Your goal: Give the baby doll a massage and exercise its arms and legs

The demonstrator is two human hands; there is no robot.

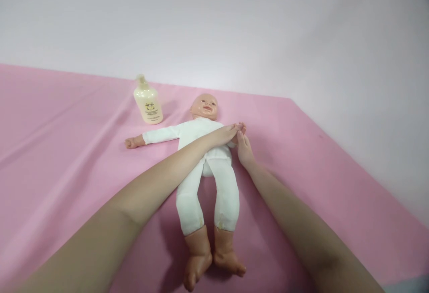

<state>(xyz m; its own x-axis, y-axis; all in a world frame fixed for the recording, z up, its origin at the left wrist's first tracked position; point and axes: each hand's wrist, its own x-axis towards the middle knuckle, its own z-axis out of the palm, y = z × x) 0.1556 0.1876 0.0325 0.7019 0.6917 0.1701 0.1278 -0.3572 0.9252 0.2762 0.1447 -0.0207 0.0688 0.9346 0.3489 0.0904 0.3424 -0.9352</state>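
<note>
I saw a plastic baby doll in a white cloth suit [204,159] lying face up on the pink sheet [67,150], its head toward the far side and its bare brown feet toward the near edge. The doll's one arm stretched out to the left, palm end resting on the sheet. My left hand [225,134] reached across the doll's chest to the right, fingers extended and laid over the doll's other hand. My right hand [244,150] came up from the near right, fingers fairly straight and loosely cupped, touching that same small hand from below; both of mine met there, fingertips together, pinching it lightly rather than fisted. A cream plastic pump bottle with a printed label [148,101] stood upright at the far left of the doll's head, near it but apart.
</note>
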